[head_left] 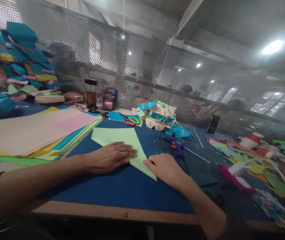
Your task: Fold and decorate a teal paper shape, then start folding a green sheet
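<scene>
A light green sheet of paper (pixel 117 135), folded over to a point at its near right end, lies on the blue table cover. Flat across its middle rests my left hand (pixel 114 155), fingers stretched out and pressing on the paper. My right hand (pixel 166 170) is closed, with the fingers curled and the thumb and forefinger at the paper's right edge. Its fingertips are partly hidden, but they seem to pinch that edge. Beyond the paper lie scissors (pixel 130 120) with red and yellow handles. A blue glue gun (pixel 176 146) lies beyond my right hand.
Stacked coloured paper (pixel 27 133) is on the left, below a heap of folded paper pieces (pixel 20 66). A jar (pixel 91 95) and dotted paper shapes (pixel 157 116) stand at the back. A pink power strip (pixel 236 180) with a white cable lies right.
</scene>
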Demonstrator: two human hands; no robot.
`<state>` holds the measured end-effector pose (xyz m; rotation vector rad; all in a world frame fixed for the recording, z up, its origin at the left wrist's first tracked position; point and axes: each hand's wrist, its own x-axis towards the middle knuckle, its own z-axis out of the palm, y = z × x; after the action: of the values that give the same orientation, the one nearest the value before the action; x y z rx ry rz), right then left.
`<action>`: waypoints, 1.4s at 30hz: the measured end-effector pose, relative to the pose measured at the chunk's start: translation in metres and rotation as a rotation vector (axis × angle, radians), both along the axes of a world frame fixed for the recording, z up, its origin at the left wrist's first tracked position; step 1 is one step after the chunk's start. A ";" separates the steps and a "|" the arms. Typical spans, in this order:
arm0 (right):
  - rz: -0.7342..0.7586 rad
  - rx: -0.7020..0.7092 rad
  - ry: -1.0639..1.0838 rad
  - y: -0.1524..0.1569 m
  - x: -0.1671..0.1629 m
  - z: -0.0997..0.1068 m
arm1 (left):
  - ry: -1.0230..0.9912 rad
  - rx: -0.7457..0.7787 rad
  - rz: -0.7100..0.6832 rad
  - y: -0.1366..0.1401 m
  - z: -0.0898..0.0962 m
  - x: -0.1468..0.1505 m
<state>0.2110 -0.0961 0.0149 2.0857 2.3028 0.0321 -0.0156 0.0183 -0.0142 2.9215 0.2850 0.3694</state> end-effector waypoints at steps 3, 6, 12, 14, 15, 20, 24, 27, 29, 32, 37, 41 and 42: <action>-0.006 -0.010 -0.014 -0.001 0.000 0.003 | -0.010 0.001 -0.003 0.000 0.000 0.001; -0.021 -0.020 -0.009 0.000 0.000 0.004 | -0.019 -0.006 -0.009 0.001 0.000 0.001; -0.046 0.001 0.035 -0.003 0.002 0.004 | 0.006 -0.002 -0.010 0.002 0.000 0.001; -0.068 0.020 0.044 -0.007 0.001 0.004 | 0.015 0.005 -0.001 0.002 0.000 0.001; -0.080 0.028 0.051 -0.010 0.001 0.004 | 0.019 0.008 0.004 0.002 0.000 0.001; -0.119 0.081 0.132 -0.030 -0.001 0.002 | 0.013 0.012 -0.003 0.003 -0.002 0.001; -0.098 0.139 0.208 -0.042 0.001 -0.005 | 0.022 0.012 0.002 0.004 -0.002 0.001; -0.049 0.208 0.198 -0.048 0.001 -0.015 | 0.016 0.005 0.000 0.003 -0.001 0.001; -0.025 0.267 0.174 -0.051 0.001 -0.022 | 0.015 0.001 0.004 0.003 0.000 0.001; 0.003 0.375 0.155 -0.057 0.000 -0.032 | 0.037 0.005 0.019 0.001 0.002 0.001; 0.040 0.512 0.177 -0.068 -0.001 -0.043 | 0.048 0.008 0.022 -0.001 0.004 0.002; 0.035 0.574 0.299 -0.075 -0.001 -0.049 | 0.052 0.013 0.027 -0.001 0.003 0.002; 0.029 0.593 0.333 -0.077 -0.001 -0.051 | 0.050 0.015 0.025 0.000 0.003 0.002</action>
<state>0.2100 -0.1729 -0.0357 2.4723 2.7842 0.4551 -0.0133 0.0181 -0.0116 2.9473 0.3273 0.3042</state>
